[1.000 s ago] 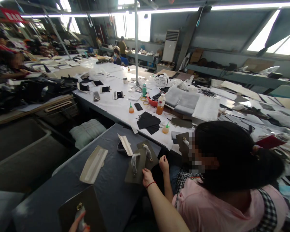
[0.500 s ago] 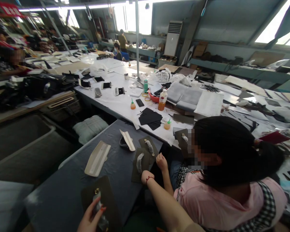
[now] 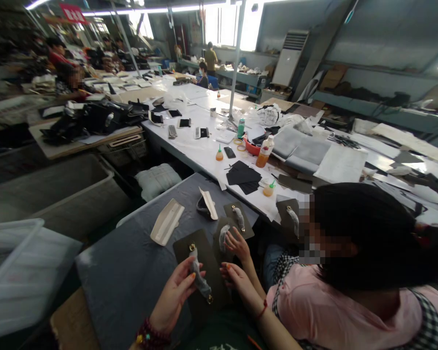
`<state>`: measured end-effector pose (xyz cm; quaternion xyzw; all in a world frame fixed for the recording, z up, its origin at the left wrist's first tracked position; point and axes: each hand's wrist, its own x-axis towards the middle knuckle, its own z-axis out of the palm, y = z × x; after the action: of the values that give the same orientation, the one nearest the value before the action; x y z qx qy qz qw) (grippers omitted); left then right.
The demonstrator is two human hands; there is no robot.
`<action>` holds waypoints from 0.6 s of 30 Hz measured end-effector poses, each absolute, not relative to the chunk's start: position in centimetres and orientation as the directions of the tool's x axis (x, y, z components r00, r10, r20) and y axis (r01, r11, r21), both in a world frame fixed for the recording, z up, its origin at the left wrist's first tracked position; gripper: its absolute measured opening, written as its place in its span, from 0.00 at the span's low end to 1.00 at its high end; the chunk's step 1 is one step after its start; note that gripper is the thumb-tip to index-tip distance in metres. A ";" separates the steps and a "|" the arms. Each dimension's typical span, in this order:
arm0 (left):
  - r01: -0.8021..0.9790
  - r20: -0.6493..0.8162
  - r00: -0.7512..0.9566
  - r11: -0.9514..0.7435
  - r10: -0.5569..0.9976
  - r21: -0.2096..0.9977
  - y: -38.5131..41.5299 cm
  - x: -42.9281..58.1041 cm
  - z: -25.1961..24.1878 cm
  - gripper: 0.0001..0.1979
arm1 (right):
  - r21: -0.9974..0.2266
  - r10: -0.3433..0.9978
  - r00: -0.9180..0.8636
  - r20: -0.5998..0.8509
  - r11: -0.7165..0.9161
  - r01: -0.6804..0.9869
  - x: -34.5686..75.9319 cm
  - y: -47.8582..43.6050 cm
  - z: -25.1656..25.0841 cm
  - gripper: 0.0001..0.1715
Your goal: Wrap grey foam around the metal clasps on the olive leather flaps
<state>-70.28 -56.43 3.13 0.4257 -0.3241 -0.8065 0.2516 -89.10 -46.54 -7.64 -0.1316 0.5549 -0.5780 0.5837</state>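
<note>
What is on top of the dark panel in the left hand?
On the panel lies a wrapped strap with metal ends; the left hand covers part of it.

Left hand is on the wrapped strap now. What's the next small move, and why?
Probably press the right hand flat on the edge of the dark panel. The left hand pinches the wrapped strap, the panel only lies on the grey table, and a co-worker's hand works close beside.

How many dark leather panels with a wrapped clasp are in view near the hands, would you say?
4: one held by the left hand, centred at; one under the co-worker's hand; one behind it; one beside the co-worker's head. Others may be hidden.
</note>
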 end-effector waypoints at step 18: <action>0.033 -0.598 -0.216 -0.618 -0.771 0.785 -56.9 -67.1 1.0 0.32 | -0.758 -0.916 -0.191 -0.353 0.160 0.633 -86.7 -46.7 -2.0 0.23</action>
<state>-67.06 -56.91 0.95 0.5574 -0.3312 -0.7060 0.2849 -86.68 -46.75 -2.03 -0.1581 0.4477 -0.6287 0.6159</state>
